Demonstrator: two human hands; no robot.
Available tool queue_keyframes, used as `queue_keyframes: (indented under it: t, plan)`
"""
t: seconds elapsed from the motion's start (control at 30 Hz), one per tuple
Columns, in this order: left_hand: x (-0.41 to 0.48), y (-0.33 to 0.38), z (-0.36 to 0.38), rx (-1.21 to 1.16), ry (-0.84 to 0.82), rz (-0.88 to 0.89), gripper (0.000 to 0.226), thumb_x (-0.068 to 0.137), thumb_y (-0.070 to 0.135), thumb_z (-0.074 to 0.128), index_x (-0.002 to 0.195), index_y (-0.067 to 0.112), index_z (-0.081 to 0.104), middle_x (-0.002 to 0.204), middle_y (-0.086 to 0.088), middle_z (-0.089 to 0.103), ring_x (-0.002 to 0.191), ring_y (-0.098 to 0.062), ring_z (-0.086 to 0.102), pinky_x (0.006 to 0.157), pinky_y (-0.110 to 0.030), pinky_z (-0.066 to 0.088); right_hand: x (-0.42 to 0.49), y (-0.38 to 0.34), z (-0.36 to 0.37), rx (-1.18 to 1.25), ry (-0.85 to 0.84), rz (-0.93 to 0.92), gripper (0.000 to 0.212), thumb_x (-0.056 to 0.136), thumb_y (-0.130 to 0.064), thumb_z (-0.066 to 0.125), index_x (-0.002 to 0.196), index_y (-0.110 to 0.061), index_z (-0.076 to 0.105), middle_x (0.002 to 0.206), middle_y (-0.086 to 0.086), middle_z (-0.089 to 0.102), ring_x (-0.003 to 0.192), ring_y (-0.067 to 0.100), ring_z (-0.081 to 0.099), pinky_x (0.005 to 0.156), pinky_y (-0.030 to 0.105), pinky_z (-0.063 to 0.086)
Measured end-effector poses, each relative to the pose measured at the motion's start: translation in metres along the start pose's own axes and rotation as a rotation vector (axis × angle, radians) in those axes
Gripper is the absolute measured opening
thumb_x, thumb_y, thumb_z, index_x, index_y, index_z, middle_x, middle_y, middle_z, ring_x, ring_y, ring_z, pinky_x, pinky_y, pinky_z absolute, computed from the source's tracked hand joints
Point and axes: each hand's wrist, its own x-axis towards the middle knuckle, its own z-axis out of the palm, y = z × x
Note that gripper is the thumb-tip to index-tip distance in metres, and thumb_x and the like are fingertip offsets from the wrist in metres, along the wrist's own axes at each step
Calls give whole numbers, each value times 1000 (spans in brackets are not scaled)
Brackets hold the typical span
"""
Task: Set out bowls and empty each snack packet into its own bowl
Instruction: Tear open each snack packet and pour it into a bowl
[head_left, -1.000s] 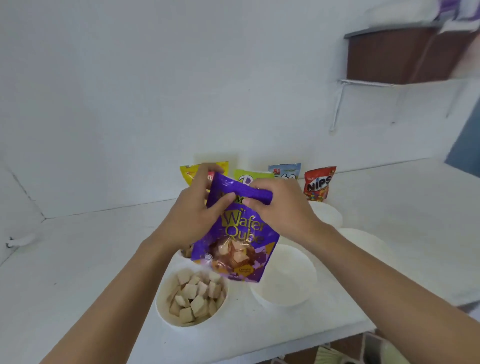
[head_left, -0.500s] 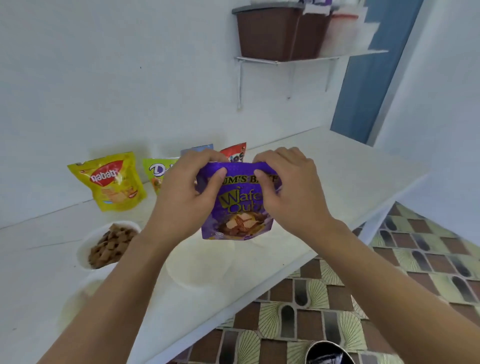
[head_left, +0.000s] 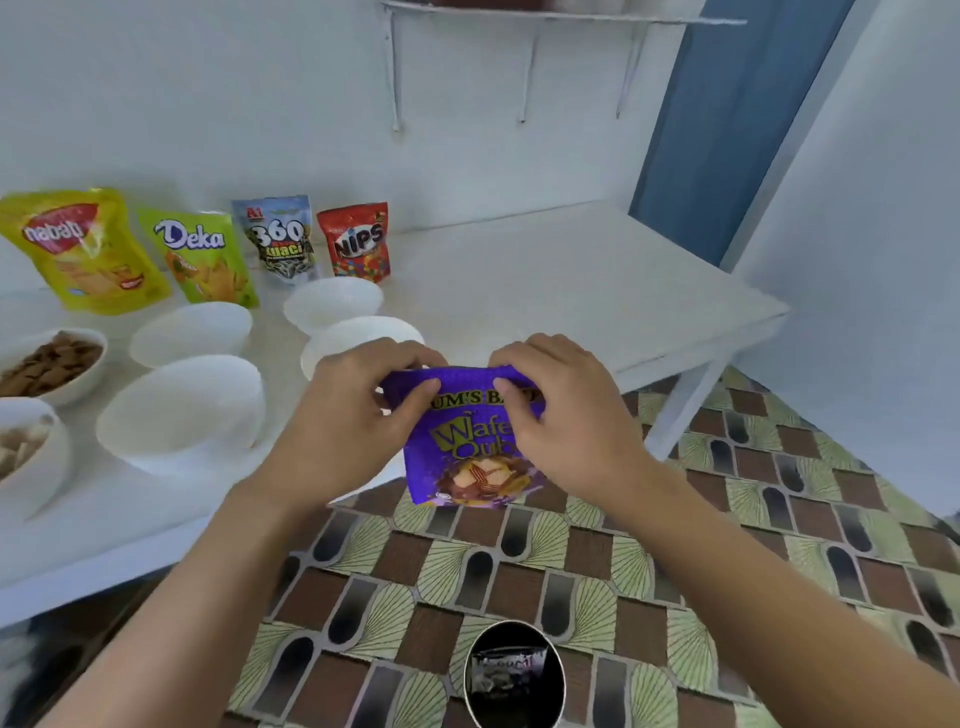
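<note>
I hold a purple wafer cube packet (head_left: 467, 457) upright in front of me, out past the table's front edge and above the tiled floor. My left hand (head_left: 358, 415) pinches its top left corner and my right hand (head_left: 561, 421) pinches its top right. On the white table (head_left: 571, 280) stand several empty white bowls, the nearest (head_left: 182, 410) on the left. At the far left, one bowl holds brown snacks (head_left: 49, 364) and another holds pale wafer cubes (head_left: 21, 452). Against the wall stand a yellow Nabati packet (head_left: 78, 249), a green Deka packet (head_left: 202, 254), a 360 packet (head_left: 278, 239) and a red Nips packet (head_left: 358, 241).
On the floor below my hands stands a round bin (head_left: 514, 675) with a dark wrapper inside. A blue door (head_left: 727, 119) is at the right behind the table corner. A wall shelf on brackets (head_left: 519, 21) hangs above the table.
My view has swung right and down, and the packet with both hands has come off the table area to over the floor. The bin is in fuller view. Both hands keep their pinch.
</note>
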Motion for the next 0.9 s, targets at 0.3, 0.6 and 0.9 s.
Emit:
queue_keyframes:
  t: [0.3, 0.6, 0.9]
  plan:
    - [-58, -15, 129, 50, -169, -113, 17, 91, 15, 69, 105, 24, 70, 94, 8, 70, 85, -11, 64, 77, -37, 55, -111, 82, 35, 99, -213, 200, 15, 94, -18, 59, 107, -15, 66, 100, 2, 65, 93, 19, 57, 78, 39, 50]
    - [-166, -131, 277, 42, -314, -214, 19, 90, 12, 70, 107, 20, 71, 95, 11, 65, 83, -3, 58, 75, -16, 47, -249, 151, 183, 106, -354, 305, 15, 92, -18, 58, 106, -17, 63, 97, 2, 62, 89, 22, 59, 73, 45, 52]
    - [-246, -227, 390, -6, -525, -377, 34, 90, 25, 72, 123, 25, 67, 101, 10, 65, 93, -5, 62, 86, -30, 54, -350, 201, 304, 81, -540, 424, 18, 92, -24, 63, 110, -22, 65, 104, -2, 66, 93, 22, 61, 77, 44, 53]
